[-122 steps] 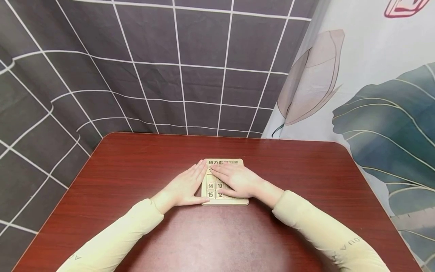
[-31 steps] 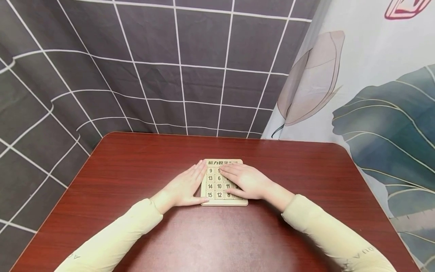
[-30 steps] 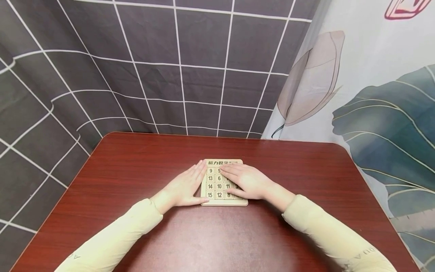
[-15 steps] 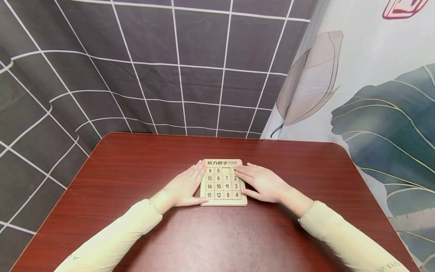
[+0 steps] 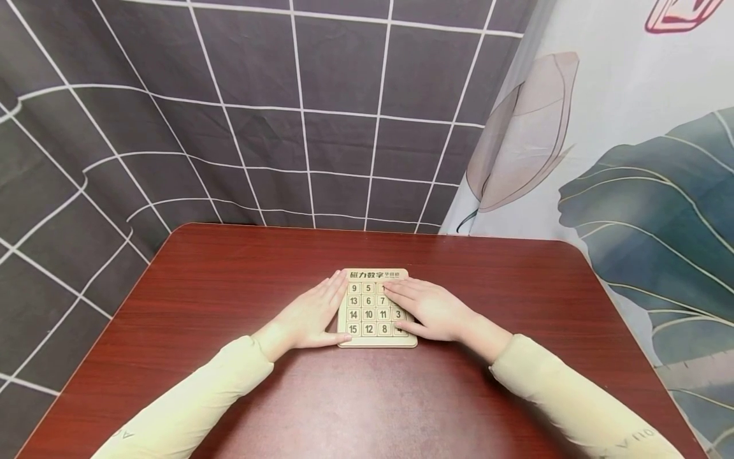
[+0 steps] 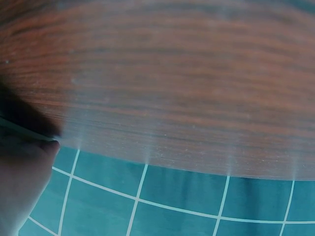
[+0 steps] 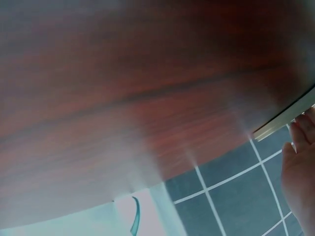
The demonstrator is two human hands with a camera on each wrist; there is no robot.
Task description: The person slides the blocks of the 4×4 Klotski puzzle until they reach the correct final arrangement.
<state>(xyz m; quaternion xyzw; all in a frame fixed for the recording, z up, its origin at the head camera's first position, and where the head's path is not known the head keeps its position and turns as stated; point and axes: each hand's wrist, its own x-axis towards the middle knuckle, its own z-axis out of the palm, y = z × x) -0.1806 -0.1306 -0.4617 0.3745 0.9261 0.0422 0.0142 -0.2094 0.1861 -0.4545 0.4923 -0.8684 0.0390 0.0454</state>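
A pale number sliding puzzle (image 5: 369,342) lies flat on the table in the head view, with black writing along its top. My left hand (image 5: 309,317) lies along its left side, fingers straight, thumb touching the lower left corner. Over the right side of the puzzle rests my right hand (image 5: 437,310); its straight fingers touch the tile marked 1 (image 5: 383,289) in the top row. The fingers cover the top right corner place and most of the tile under it. In the right wrist view, the puzzle's edge (image 7: 283,119) shows beside the hand.
The reddish-brown table (image 5: 258,268) surrounds the puzzle. Behind it hangs a dark curtain (image 5: 338,140) with white grid lines. A white curtain (image 5: 619,83) with large printed leaves hangs at the right.
Half a second ago, the 1 tile stood at the top right with a gap to its left. It has slid left into that gap under my right hand. My left hand stays put.
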